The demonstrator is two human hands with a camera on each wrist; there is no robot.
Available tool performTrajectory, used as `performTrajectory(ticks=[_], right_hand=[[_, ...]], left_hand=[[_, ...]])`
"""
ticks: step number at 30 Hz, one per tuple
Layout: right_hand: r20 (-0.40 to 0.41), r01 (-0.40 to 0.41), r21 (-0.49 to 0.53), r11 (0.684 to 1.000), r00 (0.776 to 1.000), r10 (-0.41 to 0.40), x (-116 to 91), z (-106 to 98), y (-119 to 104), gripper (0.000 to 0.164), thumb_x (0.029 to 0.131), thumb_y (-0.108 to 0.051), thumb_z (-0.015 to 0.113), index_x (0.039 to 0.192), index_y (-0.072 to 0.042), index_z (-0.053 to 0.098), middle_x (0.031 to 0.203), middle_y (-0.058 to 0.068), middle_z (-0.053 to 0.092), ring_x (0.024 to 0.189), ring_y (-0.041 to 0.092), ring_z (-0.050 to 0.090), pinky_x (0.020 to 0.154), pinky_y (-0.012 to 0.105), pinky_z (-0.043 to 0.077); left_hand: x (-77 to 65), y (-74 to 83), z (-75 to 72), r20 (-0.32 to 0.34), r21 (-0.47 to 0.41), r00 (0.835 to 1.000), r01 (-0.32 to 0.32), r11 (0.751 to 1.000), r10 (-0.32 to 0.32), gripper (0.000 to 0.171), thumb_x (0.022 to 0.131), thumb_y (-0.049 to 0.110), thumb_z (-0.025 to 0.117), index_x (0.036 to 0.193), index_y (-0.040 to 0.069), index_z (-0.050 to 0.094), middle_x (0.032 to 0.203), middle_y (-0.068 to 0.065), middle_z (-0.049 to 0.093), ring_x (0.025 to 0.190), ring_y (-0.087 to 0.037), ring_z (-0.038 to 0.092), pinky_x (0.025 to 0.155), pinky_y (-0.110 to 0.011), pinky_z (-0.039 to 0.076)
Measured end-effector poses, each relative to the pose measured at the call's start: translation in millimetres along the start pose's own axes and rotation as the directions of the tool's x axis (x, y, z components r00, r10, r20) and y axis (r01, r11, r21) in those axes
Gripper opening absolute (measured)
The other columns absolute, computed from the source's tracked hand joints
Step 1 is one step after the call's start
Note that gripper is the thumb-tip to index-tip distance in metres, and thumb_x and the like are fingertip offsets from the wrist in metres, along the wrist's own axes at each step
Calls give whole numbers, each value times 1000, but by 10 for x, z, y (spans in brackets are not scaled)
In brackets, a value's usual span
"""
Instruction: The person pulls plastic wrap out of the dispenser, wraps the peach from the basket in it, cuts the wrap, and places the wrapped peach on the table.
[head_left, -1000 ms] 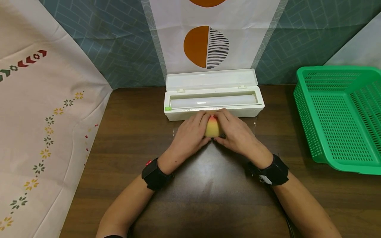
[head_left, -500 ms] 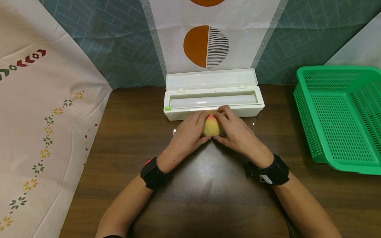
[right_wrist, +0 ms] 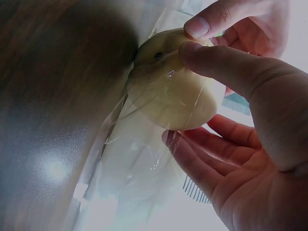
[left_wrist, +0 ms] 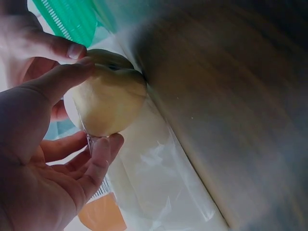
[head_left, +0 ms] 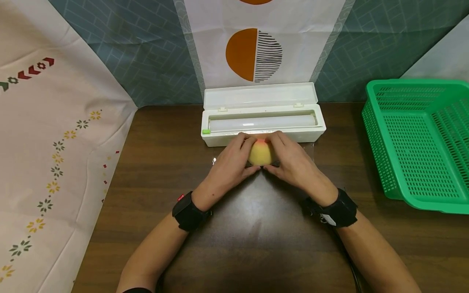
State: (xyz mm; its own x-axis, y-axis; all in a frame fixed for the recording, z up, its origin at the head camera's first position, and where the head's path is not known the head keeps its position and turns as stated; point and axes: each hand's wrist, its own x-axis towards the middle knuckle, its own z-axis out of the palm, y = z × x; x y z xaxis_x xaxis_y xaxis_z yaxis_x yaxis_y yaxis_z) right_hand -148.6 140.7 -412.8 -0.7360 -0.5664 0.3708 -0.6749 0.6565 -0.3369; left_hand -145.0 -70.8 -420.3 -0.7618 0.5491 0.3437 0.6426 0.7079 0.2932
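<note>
Two hands, left hand (head_left: 230,165) and right hand (head_left: 293,162), are cupping a peach (head_left: 260,152) together, fingers curling round it, on film (right_wrist: 139,163) on the table (head_left: 165,162) just before the dispenser (head_left: 261,118).

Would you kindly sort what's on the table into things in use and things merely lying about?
In use: peach, cling film, film dispenser, left hand, right hand.
Lying about: green basket, patterned cloth.

Brown wooden table (head_left: 165,134), perhaps tiled wall (head_left: 146,44).
</note>
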Motion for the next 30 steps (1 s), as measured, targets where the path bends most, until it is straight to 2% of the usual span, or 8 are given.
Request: performTrajectory(ticks=[7, 21, 26, 30], right_hand=[[-7, 8, 2, 1000, 1000, -8, 0, -6, 13, 70, 65, -19, 89, 121, 2, 52, 112, 15, 55, 97, 26, 56, 80, 43, 51], [13, -14, 22, 1000, 1000, 14, -3, -38, -15, 74, 66, -18, 88, 129, 0, 52, 120, 15, 56, 109, 28, 54, 89, 44, 48], [9, -18, 32, 999, 1000, 18, -2, -43, -4, 73, 67, -19, 88, 129, 0, 55, 120, 13, 52, 102, 23, 54, 83, 42, 50], [10, -19, 37, 999, 1000, 19, 4, -47, 2, 72, 67, -21, 88, 128, 1, 56, 121, 11, 51, 102, 21, 54, 83, 41, 50]], left_hand=[[2, -22, -17, 9, -45, 1000, -5, 999, 5, 73, 75, 34, 83, 133, 3, 52, 126, -9, 49, 112, -19, 49, 94, -33, 44], [3, -28, -36, 41, -90, 998, 42, 995, -38, 77, 76, 36, 81, 138, 6, 47, 127, -7, 51, 116, -18, 48, 97, -34, 43], [-4, -35, -38, 34, -91, 999, 32, 995, -29, 76, 76, 38, 81, 138, 7, 48, 128, -7, 51, 116, -18, 48, 97, -34, 43], [-6, -47, -37, 37, -93, 999, 32, 995, -28, 77, 77, 38, 81, 139, 8, 48, 128, -7, 51, 116, -18, 48, 96, -33, 44]])
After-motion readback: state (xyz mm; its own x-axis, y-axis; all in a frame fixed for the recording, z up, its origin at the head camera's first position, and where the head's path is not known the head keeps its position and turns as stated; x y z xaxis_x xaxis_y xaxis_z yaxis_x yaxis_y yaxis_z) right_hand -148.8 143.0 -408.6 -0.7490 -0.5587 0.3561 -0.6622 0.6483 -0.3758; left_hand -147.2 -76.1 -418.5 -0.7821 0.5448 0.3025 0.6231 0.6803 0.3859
